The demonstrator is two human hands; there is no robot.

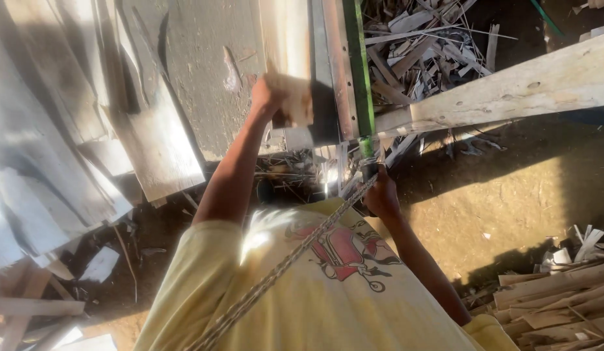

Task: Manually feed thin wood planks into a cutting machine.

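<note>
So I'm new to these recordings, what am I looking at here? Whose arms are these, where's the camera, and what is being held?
One camera, worn on a person's head, looks steeply down, so you see their yellow shirt and both bare arms reaching away from the body. There is no robot. The left hand grips the end of a pale wooden piece against a metal machine frame with a green rail. The right hand holds a dark handle below that rail. A metal chain hangs across the shirt. Around them lie wooden boards, a long plank and heaps of wood scraps on a dirt floor.
</note>
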